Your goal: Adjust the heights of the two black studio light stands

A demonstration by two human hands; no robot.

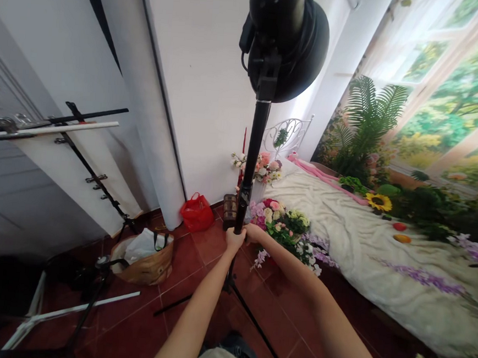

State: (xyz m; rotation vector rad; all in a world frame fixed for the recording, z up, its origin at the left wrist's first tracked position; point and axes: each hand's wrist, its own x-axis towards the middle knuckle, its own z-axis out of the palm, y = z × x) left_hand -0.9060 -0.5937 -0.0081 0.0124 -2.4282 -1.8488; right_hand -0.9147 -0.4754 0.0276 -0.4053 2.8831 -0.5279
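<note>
A black light stand (257, 142) rises upright in front of me, its tripod legs spread on the red tiled floor. At its top sits a black studio light (288, 45) with a round reflector, seen from behind. My left hand (235, 237) is wrapped round the pole below a clamp knob. Close beside it, my right hand (253, 233) is also closed at the pole, its fingers partly hidden. Behind the hands lie bunches of artificial flowers (275, 215) in pink, white and yellow.
At right stands a bed with a cream cover (353, 243), bearing a sunflower (378, 201) and purple blossoms. A red plastic bag (197, 213), a small chest (229, 210) and a brown bag (149, 263) are on the floor. Backdrop stands (98, 176) occupy the left.
</note>
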